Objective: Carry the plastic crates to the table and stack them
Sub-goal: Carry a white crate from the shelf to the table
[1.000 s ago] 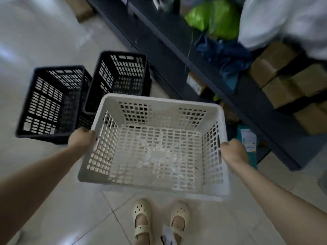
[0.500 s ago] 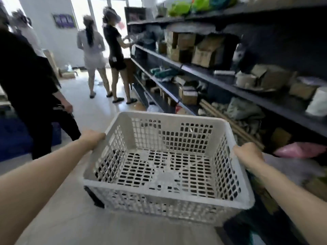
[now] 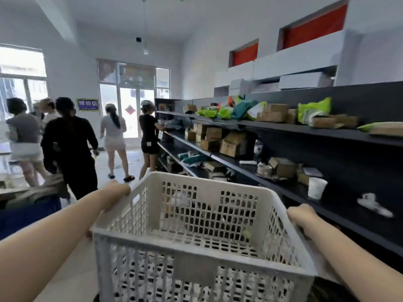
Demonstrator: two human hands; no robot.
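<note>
Plastic crate (image 3: 196,251) carried, aisle busy.
Your left hand (image 3: 115,194), right hand (image 3: 302,216) grip its side rims; you may clip the person (image 3: 69,144) ahead or the shelf (image 3: 340,205).

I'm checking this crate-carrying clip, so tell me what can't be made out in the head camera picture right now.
Head view: fingers of the left hand and right hand, mostly hidden, curled over the rim of the white crate.
Crate's underside: cut off by the bottom edge.
Purple wall sign: lettering too blurred to read.
Table for stacking: cannot be picked out.
</note>
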